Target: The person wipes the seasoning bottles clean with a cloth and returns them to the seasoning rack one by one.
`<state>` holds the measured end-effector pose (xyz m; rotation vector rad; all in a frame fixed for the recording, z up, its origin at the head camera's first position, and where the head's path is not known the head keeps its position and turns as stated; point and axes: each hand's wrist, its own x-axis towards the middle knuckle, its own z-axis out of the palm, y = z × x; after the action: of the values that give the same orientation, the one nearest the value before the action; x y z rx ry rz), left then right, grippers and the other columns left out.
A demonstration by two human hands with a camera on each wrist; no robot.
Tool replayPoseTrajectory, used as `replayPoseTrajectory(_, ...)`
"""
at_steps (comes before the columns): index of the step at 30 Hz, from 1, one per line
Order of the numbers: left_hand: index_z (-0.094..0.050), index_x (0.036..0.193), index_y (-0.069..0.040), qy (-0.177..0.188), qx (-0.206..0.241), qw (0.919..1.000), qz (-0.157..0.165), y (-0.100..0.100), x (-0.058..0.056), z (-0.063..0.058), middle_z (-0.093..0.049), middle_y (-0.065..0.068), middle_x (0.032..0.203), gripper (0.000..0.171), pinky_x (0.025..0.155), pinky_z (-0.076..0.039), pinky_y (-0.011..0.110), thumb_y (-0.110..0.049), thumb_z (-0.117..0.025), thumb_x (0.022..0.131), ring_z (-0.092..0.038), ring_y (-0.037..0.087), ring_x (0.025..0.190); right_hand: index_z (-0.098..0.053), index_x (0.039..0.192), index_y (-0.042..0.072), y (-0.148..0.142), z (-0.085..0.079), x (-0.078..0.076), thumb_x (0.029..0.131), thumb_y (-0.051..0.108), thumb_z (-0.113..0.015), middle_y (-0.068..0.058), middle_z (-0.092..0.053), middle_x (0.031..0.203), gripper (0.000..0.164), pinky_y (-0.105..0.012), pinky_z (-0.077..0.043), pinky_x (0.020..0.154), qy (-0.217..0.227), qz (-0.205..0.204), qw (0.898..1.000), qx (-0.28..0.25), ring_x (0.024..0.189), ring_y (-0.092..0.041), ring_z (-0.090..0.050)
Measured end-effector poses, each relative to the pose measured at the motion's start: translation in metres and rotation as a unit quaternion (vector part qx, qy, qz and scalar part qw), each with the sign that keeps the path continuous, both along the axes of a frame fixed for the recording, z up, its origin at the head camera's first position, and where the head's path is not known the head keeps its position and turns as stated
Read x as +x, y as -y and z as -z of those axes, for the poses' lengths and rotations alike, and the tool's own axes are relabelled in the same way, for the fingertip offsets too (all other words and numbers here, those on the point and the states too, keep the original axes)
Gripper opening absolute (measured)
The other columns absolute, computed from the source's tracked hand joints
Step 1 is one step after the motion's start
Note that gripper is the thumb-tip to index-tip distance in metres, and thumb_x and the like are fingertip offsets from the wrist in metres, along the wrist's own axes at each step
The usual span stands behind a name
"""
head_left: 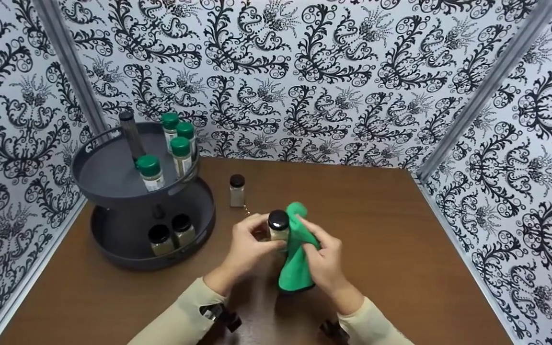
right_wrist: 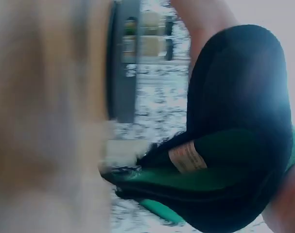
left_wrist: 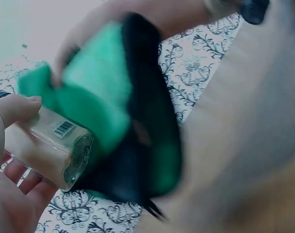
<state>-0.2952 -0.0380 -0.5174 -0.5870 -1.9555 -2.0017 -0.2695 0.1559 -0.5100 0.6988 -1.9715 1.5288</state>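
My left hand point(head_left: 247, 243) grips a glass spice jar point(head_left: 279, 221) with a black cap, upright in the head view. In the left wrist view the same jar point(left_wrist: 45, 143) shows a barcode label and its clear base. My right hand point(head_left: 326, 261) pinches a green cloth point(head_left: 296, 270) with a dark edging, held against the jar's right side. Seen from the right wrist, the cloth point(right_wrist: 239, 73) hangs in folds with a dark border and a small printed tag point(right_wrist: 187, 156). The cloth hides part of the jar and some right-hand fingers.
Behind my left hand another black-capped jar point(head_left: 237, 191) stands on the brown table point(head_left: 376, 215). At left is a two-tier dark grey tray point(head_left: 98, 167). Several green-capped jars point(head_left: 149, 167) and a post stand on its upper tier, two black-capped jars point(head_left: 160, 237) on the lower.
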Motion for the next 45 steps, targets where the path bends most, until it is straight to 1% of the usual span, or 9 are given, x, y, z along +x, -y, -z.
replayPoseTrajectory(4,-0.08,0.118,-0.008,-0.004,0.004,1.0,0.003,-0.001,-0.001,-0.002,-0.07,0.01,0.098,0.051,0.081,-0.064,0.03,-0.004,-0.097,0.07,-0.072,0.011,0.088,-0.073,0.13,-0.003,-0.001,0.007,-0.005,0.082,-0.026,-0.059,-0.022,-0.076,0.124,0.055,-0.02,-0.059,0.091,-0.023,0.022,0.999,0.025,0.111,-0.011,-0.074)
replayPoseTrajectory(11,-0.081,0.117,-0.014,-0.016,0.006,0.9998,-0.013,0.005,0.002,-0.006,-0.071,0.007,0.097,0.05,0.082,-0.064,0.031,-0.005,-0.097,0.071,-0.072,0.013,0.089,-0.074,0.131,0.004,0.004,0.02,-0.011,0.09,-0.015,-0.059,-0.013,-0.078,0.123,0.047,-0.022,-0.058,0.082,0.132,0.022,0.987,0.09,0.099,-0.009,-0.072)
replayPoseTrajectory(16,-0.08,0.12,-0.01,-0.018,-0.018,0.9997,-0.005,0.001,0.002,0.0,-0.072,0.009,0.098,0.052,0.083,-0.066,0.042,-0.004,-0.097,0.071,-0.074,0.014,0.091,-0.072,0.136,0.006,0.0,0.001,0.0,0.089,-0.017,-0.056,-0.015,-0.077,0.127,0.054,-0.022,-0.057,0.072,0.063,0.032,0.996,0.05,0.09,-0.011,-0.072)
replayPoseTrajectory(20,-0.08,0.121,-0.01,-0.025,-0.017,0.9995,0.002,0.0,0.002,0.001,-0.071,0.01,0.098,0.052,0.083,-0.066,0.04,-0.005,-0.096,0.072,-0.074,0.015,0.092,-0.074,0.133,0.004,-0.001,0.003,-0.001,0.084,-0.019,-0.059,-0.014,-0.079,0.121,0.056,-0.02,-0.055,0.07,0.01,0.057,0.996,0.068,0.085,-0.011,-0.07)
replayPoseTrajectory(28,-0.081,0.119,-0.015,-0.041,-0.013,0.9989,-0.021,0.004,0.002,-0.003,-0.07,0.004,0.095,0.052,0.072,-0.063,0.035,-0.007,-0.098,0.071,-0.068,0.014,0.082,-0.073,0.134,0.009,0.003,0.016,-0.009,0.089,-0.011,-0.062,-0.007,-0.079,0.123,0.05,-0.025,-0.059,0.081,0.123,0.036,0.985,0.118,0.095,-0.013,-0.072)
replayPoseTrajectory(33,-0.08,0.118,-0.009,-0.039,-0.025,0.9989,-0.008,-0.001,0.0,0.002,-0.071,0.008,0.096,0.052,0.078,-0.065,0.046,-0.001,-0.095,0.069,-0.069,0.013,0.086,-0.071,0.137,0.006,-0.002,-0.01,0.006,0.091,-0.013,-0.06,-0.014,-0.076,0.129,0.051,-0.021,-0.056,0.076,0.081,0.044,0.993,0.07,0.094,-0.01,-0.07)
replayPoseTrajectory(37,-0.08,0.118,-0.008,-0.027,-0.016,0.9995,-0.004,-0.003,0.0,0.003,-0.071,0.008,0.097,0.052,0.079,-0.066,0.04,0.0,-0.095,0.069,-0.07,0.012,0.087,-0.071,0.136,0.002,-0.002,-0.01,0.005,0.087,-0.015,-0.061,-0.017,-0.076,0.126,0.052,-0.024,-0.057,0.075,0.042,0.057,0.994,0.081,0.093,-0.011,-0.07)
replayPoseTrajectory(42,-0.081,0.118,-0.014,-0.01,0.005,0.9999,-0.007,0.002,0.0,0.002,-0.071,0.007,0.099,0.052,0.081,-0.063,0.029,-0.005,-0.098,0.07,-0.071,0.013,0.088,-0.073,0.133,0.005,0.004,0.016,-0.01,0.086,-0.01,-0.061,-0.01,-0.079,0.121,0.051,-0.025,-0.06,0.084,0.104,0.053,0.983,0.143,0.097,-0.009,-0.07)
replayPoseTrajectory(45,-0.081,0.119,-0.014,-0.006,0.003,0.9999,-0.009,0.004,0.0,0.002,-0.071,0.007,0.101,0.052,0.08,-0.063,0.028,-0.006,-0.098,0.07,-0.071,0.013,0.088,-0.073,0.135,0.007,0.004,0.018,-0.011,0.089,-0.008,-0.06,-0.009,-0.078,0.125,0.049,-0.026,-0.06,0.085,0.132,0.044,0.98,0.145,0.1,-0.01,-0.072)
